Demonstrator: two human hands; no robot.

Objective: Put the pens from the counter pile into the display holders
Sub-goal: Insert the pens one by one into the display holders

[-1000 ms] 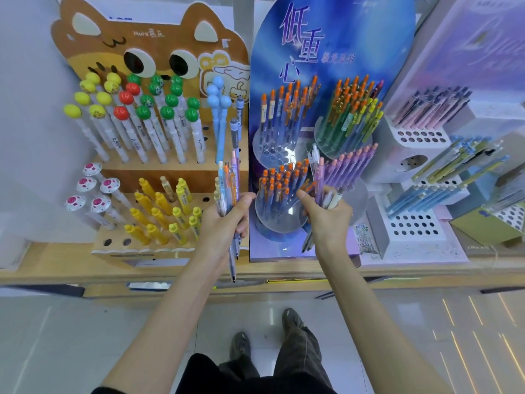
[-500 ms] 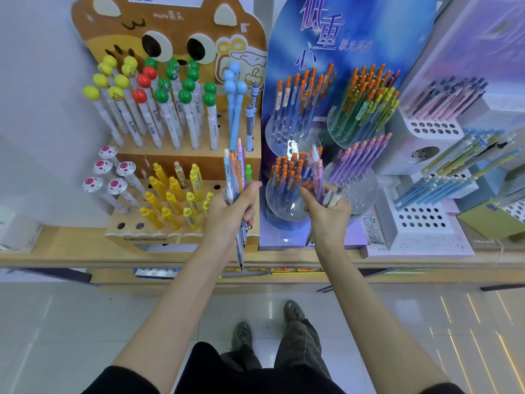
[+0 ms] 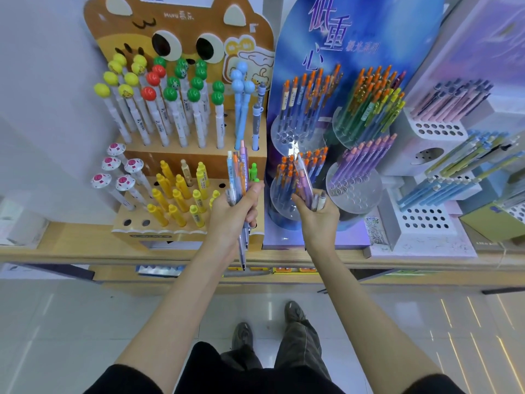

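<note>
Head view, and both hands are loaded. The left hand (image 3: 231, 214) has its fingers wrapped tight round a bundle of pens (image 3: 237, 172), tips poking out below the fist, held up in front of the brown cat stand (image 3: 181, 29). The right hand (image 3: 318, 214) curls round a smaller clutch of pens (image 3: 305, 183), purple and pale ones, right at the clear round holder (image 3: 279, 194) packed with orange-capped pens on the blue display (image 3: 369, 24). Just beside it, the purple-pen holder (image 3: 355, 191) shows free holes along its front. Both stands sit on the wooden counter (image 3: 71, 245)
</note>
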